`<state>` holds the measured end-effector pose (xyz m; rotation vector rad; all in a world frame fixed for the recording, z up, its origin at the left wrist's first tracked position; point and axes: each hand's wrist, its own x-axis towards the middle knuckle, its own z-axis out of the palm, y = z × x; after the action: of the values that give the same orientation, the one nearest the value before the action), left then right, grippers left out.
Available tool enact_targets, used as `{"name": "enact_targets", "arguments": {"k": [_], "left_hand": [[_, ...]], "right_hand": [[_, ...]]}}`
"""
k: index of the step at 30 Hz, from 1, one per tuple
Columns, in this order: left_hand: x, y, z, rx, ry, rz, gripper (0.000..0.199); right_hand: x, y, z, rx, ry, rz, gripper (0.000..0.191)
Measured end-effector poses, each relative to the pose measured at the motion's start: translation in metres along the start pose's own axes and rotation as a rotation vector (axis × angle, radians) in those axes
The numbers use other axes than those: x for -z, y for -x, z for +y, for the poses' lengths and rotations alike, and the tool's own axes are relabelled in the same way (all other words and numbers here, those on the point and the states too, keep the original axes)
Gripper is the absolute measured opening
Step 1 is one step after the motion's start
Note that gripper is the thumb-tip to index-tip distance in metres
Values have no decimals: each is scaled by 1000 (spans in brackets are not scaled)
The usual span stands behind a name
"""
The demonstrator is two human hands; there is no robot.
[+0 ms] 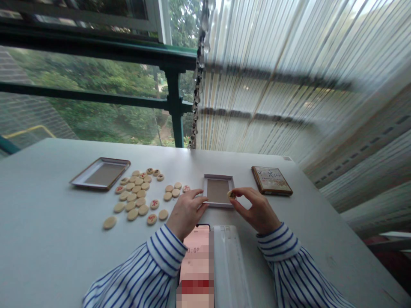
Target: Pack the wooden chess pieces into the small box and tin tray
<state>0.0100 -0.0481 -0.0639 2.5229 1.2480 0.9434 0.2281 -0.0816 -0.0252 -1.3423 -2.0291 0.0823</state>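
Xiangqi piece (231,195), probably light, hard, best rim-held, is sitting pinched in right hand (258,210); left hand (185,212), grip unclear, is touching box (218,176).

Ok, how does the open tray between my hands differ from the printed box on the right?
The open tray shows its brown floor inside pale walls, while the printed box shows a decorated face and brownish sides. The open tray sits roughly square to you; the printed box is turned at an angle. Your left hand is at the tray's edge; neither hand touches the box. Both are shallow and rectangular.
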Motion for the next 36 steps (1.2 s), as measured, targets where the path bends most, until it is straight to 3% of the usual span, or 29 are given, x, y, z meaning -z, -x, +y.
{"name": "enact_targets", "arguments": {"k": [7, 12, 20, 36], "left_hand": [[3, 0, 2, 5, -9, -19, 16], [5, -1, 6, 29, -13, -25, 15], [4, 0, 6, 43, 0, -8, 13], [5, 1, 4, 46, 34, 20, 18]], "right_hand": [[12, -18, 4, 22, -1, -62, 23], [20, -35, 5, 89, 77, -184, 18], [19, -45, 11, 100, 214, -323, 17], [23, -43, 14, 110, 254, -378, 16]]}}
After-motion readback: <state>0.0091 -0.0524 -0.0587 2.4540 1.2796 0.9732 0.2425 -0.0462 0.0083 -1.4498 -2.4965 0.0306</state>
